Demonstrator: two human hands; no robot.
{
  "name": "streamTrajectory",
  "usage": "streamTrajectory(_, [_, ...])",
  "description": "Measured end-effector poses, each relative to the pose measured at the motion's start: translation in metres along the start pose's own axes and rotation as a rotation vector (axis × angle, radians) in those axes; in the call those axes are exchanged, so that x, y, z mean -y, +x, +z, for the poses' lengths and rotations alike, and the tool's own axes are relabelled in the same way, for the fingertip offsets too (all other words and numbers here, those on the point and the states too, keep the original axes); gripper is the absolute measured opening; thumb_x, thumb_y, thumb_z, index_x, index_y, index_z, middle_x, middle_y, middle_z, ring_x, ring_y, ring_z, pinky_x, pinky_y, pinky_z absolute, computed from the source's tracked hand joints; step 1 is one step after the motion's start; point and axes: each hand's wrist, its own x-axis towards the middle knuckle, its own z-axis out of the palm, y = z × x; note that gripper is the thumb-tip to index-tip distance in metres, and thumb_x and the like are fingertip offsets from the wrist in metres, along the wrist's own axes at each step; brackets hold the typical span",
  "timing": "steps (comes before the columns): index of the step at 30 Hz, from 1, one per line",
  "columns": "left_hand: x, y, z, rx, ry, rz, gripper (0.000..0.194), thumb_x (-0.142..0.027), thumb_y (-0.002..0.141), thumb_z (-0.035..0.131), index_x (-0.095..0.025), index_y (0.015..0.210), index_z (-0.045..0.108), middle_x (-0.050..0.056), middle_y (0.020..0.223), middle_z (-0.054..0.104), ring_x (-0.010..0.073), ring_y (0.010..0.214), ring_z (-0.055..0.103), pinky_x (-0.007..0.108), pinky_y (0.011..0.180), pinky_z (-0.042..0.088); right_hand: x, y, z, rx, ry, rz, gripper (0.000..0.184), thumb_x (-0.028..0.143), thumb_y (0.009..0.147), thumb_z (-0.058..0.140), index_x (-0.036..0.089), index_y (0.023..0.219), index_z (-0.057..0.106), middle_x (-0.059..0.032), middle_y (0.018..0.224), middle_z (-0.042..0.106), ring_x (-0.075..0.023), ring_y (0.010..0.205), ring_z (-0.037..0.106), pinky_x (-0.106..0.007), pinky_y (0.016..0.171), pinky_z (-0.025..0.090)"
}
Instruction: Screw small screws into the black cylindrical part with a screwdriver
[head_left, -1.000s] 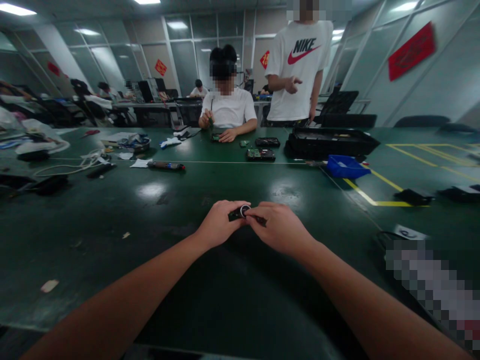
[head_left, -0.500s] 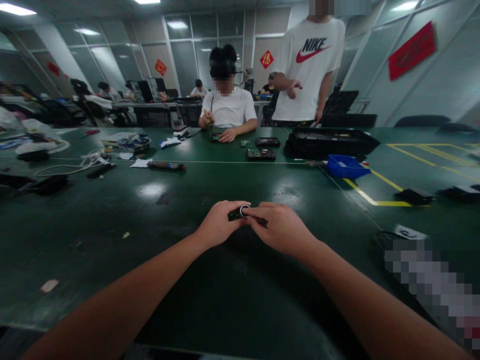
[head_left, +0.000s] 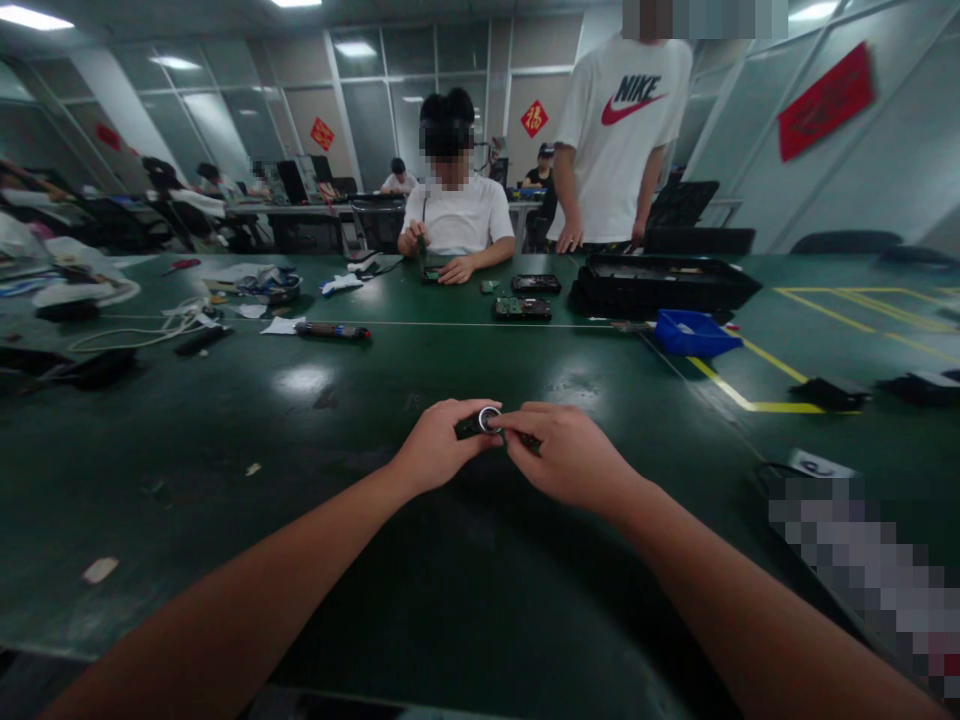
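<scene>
Above the near part of the green table (head_left: 420,620), my left hand (head_left: 437,448) is closed around a small dark piece with a round silver ring (head_left: 487,412) at its end. Its thumb lies below the piece and its fingers above. My right hand (head_left: 566,455) meets it from the right, with the index fingertip on the ring's opening. The right thumb is bent beneath that finger and the other fingers are curled. The palms and fingers hide most of the piece, so its exact kind does not show.
Across the table a seated person (head_left: 457,215) works on a small device; another person (head_left: 622,140) stands beside. Opened devices with circuit boards (head_left: 523,308), a black tray (head_left: 664,285), a blue bin (head_left: 694,333) and a screwdriver-like tool (head_left: 332,331) lie beyond my hands.
My right index finger has straightened over the ring, and the right thumb has drawn slightly away from it. My left hand has hardly moved. The standing person's raised hand has come down to the table.
</scene>
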Motion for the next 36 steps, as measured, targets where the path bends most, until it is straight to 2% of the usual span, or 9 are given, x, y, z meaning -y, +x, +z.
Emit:
streamTrajectory(6, [-0.003, 0.001, -0.001, 0.006, 0.013, 0.014, 0.036, -0.033, 0.084, 0.073, -0.027, 0.12, 0.068, 0.002, 0.116, 0.073, 0.0229, 0.105, 0.065, 0.038, 0.094, 0.047, -0.001, 0.001, 0.003, 0.027, 0.004, -0.006, 0.026, 0.017, 0.089, 0.052, 0.021, 0.104, 0.073, -0.0049, 0.094, 0.073, -0.0176, 0.08, 0.064, -0.03, 0.075, 0.046])
streamTrajectory(15, [-0.001, 0.001, 0.0, 0.006, 0.02, 0.036, 0.035, -0.032, 0.085, 0.073, -0.026, 0.119, 0.068, 0.003, 0.118, 0.073, 0.0227, 0.105, 0.065, 0.038, 0.094, 0.047, 0.001, -0.001, 0.001, 0.019, 0.099, 0.001, 0.026, 0.019, 0.089, 0.053, 0.02, 0.109, 0.069, -0.0052, 0.09, 0.069, -0.0184, 0.076, 0.06, -0.033, 0.07, 0.045])
streamTrajectory(20, [0.004, 0.0, 0.001, -0.011, 0.042, -0.003, 0.037, -0.033, 0.083, 0.075, -0.028, 0.119, 0.068, 0.002, 0.111, 0.073, 0.023, 0.1, 0.065, 0.039, 0.09, 0.048, -0.003, 0.0, -0.01, -0.129, 0.262, 0.091, 0.028, 0.018, 0.093, 0.049, 0.018, 0.114, 0.066, -0.0071, 0.101, 0.064, -0.0177, 0.085, 0.06, -0.032, 0.073, 0.046])
streamTrajectory(23, [0.006, 0.0, 0.002, -0.015, 0.035, -0.023, 0.039, -0.035, 0.083, 0.075, -0.028, 0.121, 0.068, 0.003, 0.11, 0.072, 0.023, 0.101, 0.065, 0.039, 0.09, 0.048, -0.004, 0.0, -0.016, -0.234, 0.305, 0.113, 0.025, 0.026, 0.097, 0.05, 0.019, 0.114, 0.068, -0.0073, 0.108, 0.064, -0.0182, 0.093, 0.061, -0.033, 0.078, 0.047])
streamTrajectory(27, [0.009, 0.0, 0.002, -0.025, 0.001, -0.043, 0.04, -0.034, 0.083, 0.075, -0.028, 0.121, 0.067, 0.003, 0.113, 0.072, 0.0228, 0.105, 0.064, 0.04, 0.094, 0.047, -0.003, -0.002, -0.018, -0.344, 0.329, 0.188, 0.026, 0.041, 0.096, 0.056, 0.02, 0.091, 0.071, -0.0028, 0.082, 0.064, -0.0161, 0.072, 0.06, -0.03, 0.061, 0.044])
streamTrajectory(29, [0.01, 0.0, 0.002, -0.038, -0.012, -0.061, 0.04, -0.033, 0.082, 0.076, -0.028, 0.121, 0.067, 0.003, 0.115, 0.071, 0.0229, 0.107, 0.064, 0.041, 0.097, 0.046, -0.002, -0.003, -0.015, -0.42, 0.42, 0.227, 0.027, 0.043, 0.096, 0.055, 0.021, 0.09, 0.069, -0.0009, 0.073, 0.064, -0.0151, 0.065, 0.059, -0.029, 0.058, 0.044])
streamTrajectory(33, [0.011, 0.001, 0.001, -0.054, -0.02, -0.101, 0.04, -0.033, 0.081, 0.077, -0.029, 0.12, 0.068, 0.003, 0.116, 0.071, 0.0236, 0.108, 0.064, 0.043, 0.1, 0.045, -0.004, -0.004, -0.005, -0.495, 0.61, 0.238, 0.024, 0.04, 0.097, 0.054, 0.02, 0.103, 0.066, -0.0028, 0.082, 0.07, -0.0165, 0.072, 0.067, -0.03, 0.064, 0.052])
streamTrajectory(36, [0.011, 0.001, 0.001, -0.058, -0.022, -0.102, 0.04, -0.032, 0.082, 0.076, -0.029, 0.121, 0.068, 0.003, 0.117, 0.071, 0.0236, 0.109, 0.063, 0.043, 0.1, 0.045, -0.007, -0.004, 0.002, -0.469, 0.587, 0.228, 0.023, 0.038, 0.097, 0.054, 0.02, 0.105, 0.065, -0.0041, 0.084, 0.072, -0.0178, 0.077, 0.069, -0.032, 0.069, 0.054])
